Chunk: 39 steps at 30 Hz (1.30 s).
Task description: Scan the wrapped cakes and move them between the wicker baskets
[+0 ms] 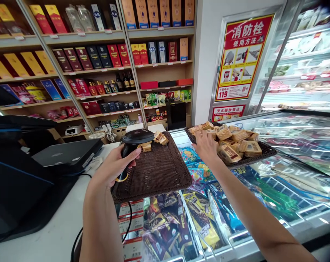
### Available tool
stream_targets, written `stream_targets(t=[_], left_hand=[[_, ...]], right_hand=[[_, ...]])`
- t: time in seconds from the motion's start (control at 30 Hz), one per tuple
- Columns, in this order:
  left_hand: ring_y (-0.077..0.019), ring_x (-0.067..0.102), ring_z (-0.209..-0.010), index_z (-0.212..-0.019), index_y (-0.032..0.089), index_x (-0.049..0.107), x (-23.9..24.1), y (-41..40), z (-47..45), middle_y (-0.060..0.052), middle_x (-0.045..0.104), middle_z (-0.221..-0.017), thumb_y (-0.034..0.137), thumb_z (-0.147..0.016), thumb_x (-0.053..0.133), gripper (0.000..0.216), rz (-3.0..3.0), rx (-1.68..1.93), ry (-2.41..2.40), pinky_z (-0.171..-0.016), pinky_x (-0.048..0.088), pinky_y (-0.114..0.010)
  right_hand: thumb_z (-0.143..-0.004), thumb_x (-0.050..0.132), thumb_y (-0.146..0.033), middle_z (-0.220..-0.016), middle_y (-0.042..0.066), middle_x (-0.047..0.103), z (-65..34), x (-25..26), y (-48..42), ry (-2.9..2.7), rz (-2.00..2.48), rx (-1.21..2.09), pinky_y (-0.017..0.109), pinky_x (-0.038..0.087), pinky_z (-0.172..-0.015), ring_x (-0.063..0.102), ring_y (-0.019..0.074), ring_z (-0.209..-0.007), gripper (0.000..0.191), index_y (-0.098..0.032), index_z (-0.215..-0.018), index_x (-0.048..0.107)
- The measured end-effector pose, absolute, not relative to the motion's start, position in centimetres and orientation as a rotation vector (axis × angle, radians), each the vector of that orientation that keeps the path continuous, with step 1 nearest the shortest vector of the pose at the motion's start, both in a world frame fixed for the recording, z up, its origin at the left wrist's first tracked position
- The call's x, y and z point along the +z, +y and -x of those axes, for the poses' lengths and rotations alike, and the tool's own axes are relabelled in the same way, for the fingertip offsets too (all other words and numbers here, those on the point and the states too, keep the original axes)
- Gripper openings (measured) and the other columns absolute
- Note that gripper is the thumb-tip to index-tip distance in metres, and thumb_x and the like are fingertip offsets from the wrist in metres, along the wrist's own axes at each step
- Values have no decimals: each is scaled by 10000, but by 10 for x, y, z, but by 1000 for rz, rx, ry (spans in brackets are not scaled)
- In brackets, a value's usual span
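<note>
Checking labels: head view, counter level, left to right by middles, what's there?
Large black machine, flat black device, left hand, black scanner it holds, brown wicker tray, right hand, second wicker tray with wrapped packs.

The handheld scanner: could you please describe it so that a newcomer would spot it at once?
Below the wall shelves, find the woven tray on the left. Over its left side, the person's left hand grips the scanner by its handle. Unlike the small wrapped packs near it, the scanner is smooth and black, with a rounded head.
</note>
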<state>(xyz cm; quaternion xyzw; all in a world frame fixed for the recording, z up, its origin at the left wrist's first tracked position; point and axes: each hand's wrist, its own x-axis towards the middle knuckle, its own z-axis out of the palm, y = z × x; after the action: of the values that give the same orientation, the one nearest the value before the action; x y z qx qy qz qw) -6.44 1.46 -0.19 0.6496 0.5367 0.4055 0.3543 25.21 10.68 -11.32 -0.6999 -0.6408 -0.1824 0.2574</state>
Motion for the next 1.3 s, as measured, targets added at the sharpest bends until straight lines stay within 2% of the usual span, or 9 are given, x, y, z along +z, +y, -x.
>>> stream_targets(t=[0.17, 0.3, 0.43, 0.57, 0.67, 0.8, 0.93, 1.07, 1.3], left_hand=[[-126, 566, -603, -847, 164, 628, -8, 23, 78, -8, 644, -747, 655, -670, 772, 542, -1589, 1148, 1511, -573, 440, -251], [-122, 579, -602, -847, 166, 632, -10, 25, 87, -4, 654, -759, 656, -674, 765, 537, -1560, 1185, 1563, -576, 455, -246], [-130, 581, -614, -840, 175, 621, -7, 19, 88, -4, 652, -764, 639, -688, 759, 507, -1545, 1193, 1541, -580, 452, -251], [-124, 564, -620, -845, 176, 615, -3, 14, 85, -5, 644, -772, 606, -716, 756, 471, -1542, 1165, 1507, -593, 449, -250], [-117, 551, -616, -848, 172, 604, -2, 13, 83, -2, 633, -768, 598, -734, 751, 465, -1549, 1153, 1477, -590, 434, -245], [-120, 549, -625, -858, 173, 612, -4, 14, 78, 3, 621, -763, 592, -751, 745, 452, -1590, 1121, 1437, -591, 422, -245], [-131, 553, -623, -848, 176, 616, -3, 12, 67, -10, 624, -747, 596, -738, 758, 457, -1636, 1063, 1354, -566, 414, -246], [-122, 513, -578, -909, 182, 614, 0, 8, 52, -21, 632, -755, 614, -743, 746, 482, -1599, 950, 1264, -497, 368, -240], [-91, 513, -609, -947, 183, 607, -3, 9, 29, 2, 608, -820, 544, -785, 745, 419, -1621, 827, 1083, -551, 370, -226]], right_hand=[[-883, 645, -306, -1222, 166, 570, -178, -117, 159, -2087, 1731, -243, 391, 470, -894, 549, 311, -1126, 357, -164, -1202, 575], [-842, 670, -245, -1287, 182, 541, -120, -121, 220, -2109, 1732, -90, 354, 447, -940, 514, 281, -1205, 501, -112, -1295, 500], [-724, 741, -163, -1346, 248, 494, -92, -128, 262, -2019, 1766, -25, 391, 409, -987, 455, 314, -1260, 701, -49, -1337, 421], [-634, 789, -175, -1279, 213, 540, -86, -134, 275, -1933, 1760, 98, 395, 411, -979, 485, 310, -1218, 703, -82, -1249, 462], [-603, 807, -252, -1299, 213, 508, -91, -131, 268, -1819, 1760, 175, 388, 440, -937, 526, 307, -1165, 751, -90, -1237, 438], [-644, 760, -362, -1274, 132, 524, -119, -118, 237, -1737, 1650, 229, 317, 465, -910, 558, 234, -1130, 695, -148, -1213, 424], [-664, 727, -313, -1257, 90, 594, -174, -109, 179, -1623, 1255, 589, 331, 509, -893, 610, 203, -1086, 600, -202, -1197, 476], [-780, 572, -285, -1335, 102, 623, -226, -104, 120, -1507, 885, 1006, 373, 552, -863, 643, 230, -1131, 486, -227, -1260, 518], [-737, 491, -258, -1454, 134, 550, -251, -86, 88, -1475, 681, 1194, 415, 532, -955, 597, 253, -1244, 623, -181, -1355, 479]])
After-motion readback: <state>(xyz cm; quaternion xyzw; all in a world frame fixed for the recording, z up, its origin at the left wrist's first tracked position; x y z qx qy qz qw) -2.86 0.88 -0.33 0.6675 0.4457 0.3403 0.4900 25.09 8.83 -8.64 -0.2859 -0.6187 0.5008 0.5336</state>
